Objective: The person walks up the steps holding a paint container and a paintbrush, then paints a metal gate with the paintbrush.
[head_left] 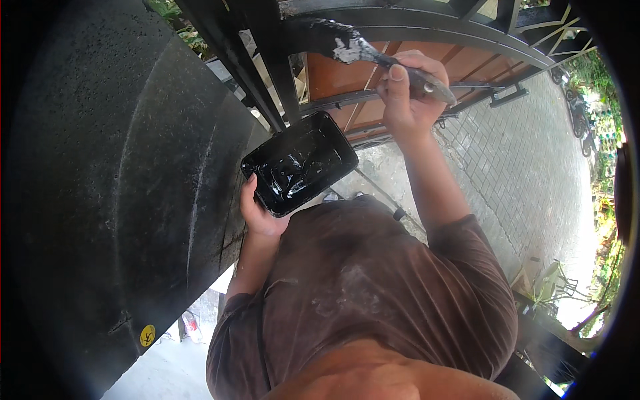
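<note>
My left hand (259, 212) grips the near edge of a black rectangular tray (300, 163) that holds glossy black paint, level in front of my chest. My right hand (408, 93) is raised above it and closed around the handle of a paintbrush (347, 44). The brush's black, paint-caked bristles rest against a black metal gate bar (283, 73). White specks show on the brush ferrule.
A large black painted panel (120, 173) fills the left side. The black metal gate (467, 40) with brown panels spans the top. Grey paving bricks (527, 153) lie to the right, with greenery and parked things at the far right edge.
</note>
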Action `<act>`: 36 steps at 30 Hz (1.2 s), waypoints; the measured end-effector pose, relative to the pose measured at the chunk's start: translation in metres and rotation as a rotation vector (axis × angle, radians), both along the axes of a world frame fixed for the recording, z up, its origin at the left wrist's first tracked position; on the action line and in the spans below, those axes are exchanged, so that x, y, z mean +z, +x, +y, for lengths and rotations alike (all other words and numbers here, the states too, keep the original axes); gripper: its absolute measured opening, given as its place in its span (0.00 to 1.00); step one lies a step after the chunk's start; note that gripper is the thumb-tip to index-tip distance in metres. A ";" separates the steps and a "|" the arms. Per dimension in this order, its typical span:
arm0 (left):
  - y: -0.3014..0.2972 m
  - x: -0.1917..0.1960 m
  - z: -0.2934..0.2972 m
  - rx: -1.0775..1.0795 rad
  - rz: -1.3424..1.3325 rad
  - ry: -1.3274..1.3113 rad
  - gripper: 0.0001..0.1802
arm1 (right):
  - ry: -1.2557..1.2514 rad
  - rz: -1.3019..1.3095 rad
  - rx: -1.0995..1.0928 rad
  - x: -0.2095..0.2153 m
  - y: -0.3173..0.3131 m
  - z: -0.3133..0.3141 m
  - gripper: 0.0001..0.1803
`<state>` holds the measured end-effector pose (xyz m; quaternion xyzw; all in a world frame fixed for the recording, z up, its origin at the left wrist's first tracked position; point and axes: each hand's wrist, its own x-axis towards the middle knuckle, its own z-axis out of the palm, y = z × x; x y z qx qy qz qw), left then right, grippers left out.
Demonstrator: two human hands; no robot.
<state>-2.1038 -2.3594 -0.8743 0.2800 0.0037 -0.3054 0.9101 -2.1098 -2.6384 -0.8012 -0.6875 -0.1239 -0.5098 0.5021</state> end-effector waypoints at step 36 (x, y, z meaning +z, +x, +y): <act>-0.006 -0.010 0.013 -0.083 0.064 0.067 0.31 | 0.017 -0.162 -0.288 -0.025 -0.018 -0.024 0.07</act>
